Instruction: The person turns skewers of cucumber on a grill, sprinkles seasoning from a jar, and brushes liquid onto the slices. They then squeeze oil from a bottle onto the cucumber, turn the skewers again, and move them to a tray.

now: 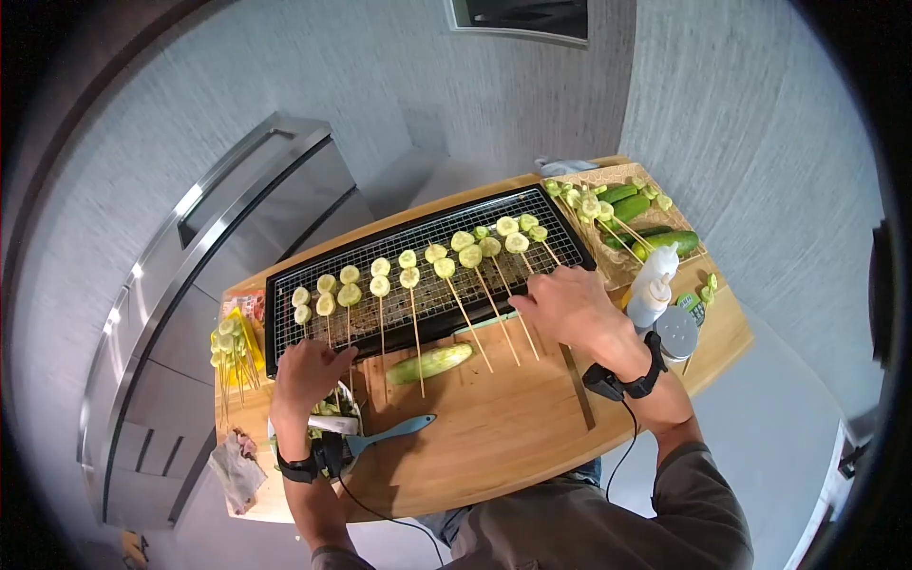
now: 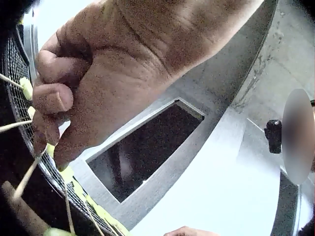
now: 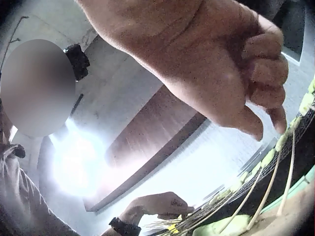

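Note:
Rows of cucumber-slice skewers (image 1: 409, 277) lie across a black wire-topped grill (image 1: 442, 313), their sticks pointing towards me. My left hand (image 1: 309, 375) is at the grill's front left edge. In the left wrist view its thumb and index fingertip close around a skewer stick (image 2: 30, 172), the other fingers curled. Over the front right edge is my right hand (image 1: 575, 309), near the rightmost skewers. In the right wrist view a gap shows between its thumb and index finger, with nothing held there; skewer sticks (image 3: 290, 172) run just below. In the head view this hand hides part of those sticks.
A pale green peeled cucumber (image 1: 430, 363) and a blue brush (image 1: 394, 430) lie in front of the grill. A bowl (image 1: 350, 410) is beneath my left wrist. At right are white squeeze bottles (image 1: 651, 294), a shaker (image 1: 675, 332) and a tray (image 1: 622, 275) of whole cucumbers.

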### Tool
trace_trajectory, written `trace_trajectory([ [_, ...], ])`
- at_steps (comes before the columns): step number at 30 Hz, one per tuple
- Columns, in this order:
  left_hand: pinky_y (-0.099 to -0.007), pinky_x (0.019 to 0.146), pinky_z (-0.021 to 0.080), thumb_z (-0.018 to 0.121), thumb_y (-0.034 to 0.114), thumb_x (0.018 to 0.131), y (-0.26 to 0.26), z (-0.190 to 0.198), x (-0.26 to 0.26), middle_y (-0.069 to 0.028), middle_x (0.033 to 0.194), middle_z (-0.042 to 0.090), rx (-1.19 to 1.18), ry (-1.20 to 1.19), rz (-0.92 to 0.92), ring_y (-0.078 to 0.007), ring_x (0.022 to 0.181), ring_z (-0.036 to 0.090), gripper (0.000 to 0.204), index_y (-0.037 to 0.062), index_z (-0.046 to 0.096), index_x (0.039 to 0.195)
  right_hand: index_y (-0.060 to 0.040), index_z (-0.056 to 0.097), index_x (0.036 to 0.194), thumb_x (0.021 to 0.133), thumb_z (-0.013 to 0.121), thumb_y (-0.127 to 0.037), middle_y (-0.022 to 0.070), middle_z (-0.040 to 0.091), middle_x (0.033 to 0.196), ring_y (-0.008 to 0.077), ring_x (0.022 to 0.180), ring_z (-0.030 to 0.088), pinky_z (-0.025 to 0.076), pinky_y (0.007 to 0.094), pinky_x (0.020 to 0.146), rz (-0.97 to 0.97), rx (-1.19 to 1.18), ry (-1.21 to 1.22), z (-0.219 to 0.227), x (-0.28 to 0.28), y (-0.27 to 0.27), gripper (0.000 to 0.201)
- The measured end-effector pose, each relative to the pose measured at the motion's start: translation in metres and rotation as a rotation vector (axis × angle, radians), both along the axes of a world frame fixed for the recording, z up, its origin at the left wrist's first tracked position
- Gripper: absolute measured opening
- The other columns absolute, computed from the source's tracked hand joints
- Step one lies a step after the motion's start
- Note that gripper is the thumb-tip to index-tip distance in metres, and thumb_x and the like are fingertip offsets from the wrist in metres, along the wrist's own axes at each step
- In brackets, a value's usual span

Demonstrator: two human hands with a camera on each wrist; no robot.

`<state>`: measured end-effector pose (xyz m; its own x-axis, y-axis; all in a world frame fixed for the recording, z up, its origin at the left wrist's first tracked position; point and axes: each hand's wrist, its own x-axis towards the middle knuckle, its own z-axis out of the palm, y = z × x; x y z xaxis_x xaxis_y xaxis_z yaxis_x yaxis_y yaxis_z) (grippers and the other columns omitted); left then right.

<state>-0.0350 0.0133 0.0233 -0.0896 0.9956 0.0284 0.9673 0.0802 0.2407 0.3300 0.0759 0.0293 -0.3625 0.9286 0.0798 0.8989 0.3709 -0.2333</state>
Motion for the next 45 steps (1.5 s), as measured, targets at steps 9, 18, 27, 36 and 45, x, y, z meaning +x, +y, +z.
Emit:
trace_trajectory([
  [9, -0.0343, 0.057, 0.055, 0.071, 0.026, 0.092, 0.001, -0.009, -0.002, -0.0096, 0.058, 0.069, -0.126, -0.195, -0.031, -0.0237, 0.053, 0.069, 0.033, 0.0013, 0.076, 0.070, -0.0003, 0.072, 0.077, 0.090, 0.061, -0.028, 0.0223, 0.071, 0.082, 0.0401, 0.089, 0.069, 0.055, 0.0510, 0.080, 0.103, -0.153, -0.095, -0.025, -0.001, 0.013, 0.032],
  [18, -0.0296, 0.048, 0.049, 0.064, 0.021, 0.099, 0.000, 0.001, -0.004, -0.0084, 0.060, 0.068, -0.082, -0.472, -0.019, -0.0140, 0.048, 0.065, 0.032, -0.0034, 0.072, 0.081, -0.0013, 0.072, 0.081, 0.090, 0.064, -0.023, 0.0219, 0.071, 0.076, 0.0409, 0.073, 0.070, 0.058, 0.0490, 0.071, 0.080, 0.094, 0.086, 0.008, 0.002, 0.001, 0.024],
  [27, -0.0278, 0.049, 0.050, 0.062, 0.021, 0.101, -0.002, 0.008, -0.007, -0.0071, 0.063, 0.069, -0.214, -0.536, -0.034, -0.0119, 0.050, 0.065, 0.033, -0.0046, 0.073, 0.085, -0.0037, 0.071, 0.085, 0.091, 0.062, -0.023, 0.0203, 0.071, 0.076, 0.0403, 0.075, 0.071, 0.057, 0.0496, 0.071, 0.076, 0.094, 0.091, 0.002, 0.003, 0.002, 0.022],
  [36, -0.0273, 0.051, 0.052, 0.060, 0.022, 0.102, 0.001, 0.000, -0.008, -0.0066, 0.065, 0.072, -0.354, -0.482, -0.086, -0.0128, 0.052, 0.068, 0.037, -0.0025, 0.072, 0.077, -0.0004, 0.071, 0.084, 0.095, 0.056, -0.028, 0.0245, 0.071, 0.079, 0.0430, 0.083, 0.071, 0.056, 0.0526, 0.078, 0.114, -0.089, -0.052, -0.010, 0.003, 0.005, 0.033],
  [45, -0.0283, 0.051, 0.053, 0.060, 0.026, 0.100, 0.004, -0.004, 0.000, -0.0070, 0.065, 0.073, -0.342, -0.350, -0.109, -0.0141, 0.050, 0.069, 0.041, -0.0003, 0.072, 0.071, 0.0008, 0.073, 0.080, 0.094, 0.055, -0.030, 0.0254, 0.071, 0.084, 0.0429, 0.089, 0.070, 0.056, 0.0517, 0.082, 0.082, -0.252, -0.164, -0.016, -0.002, 0.010, 0.038],
])
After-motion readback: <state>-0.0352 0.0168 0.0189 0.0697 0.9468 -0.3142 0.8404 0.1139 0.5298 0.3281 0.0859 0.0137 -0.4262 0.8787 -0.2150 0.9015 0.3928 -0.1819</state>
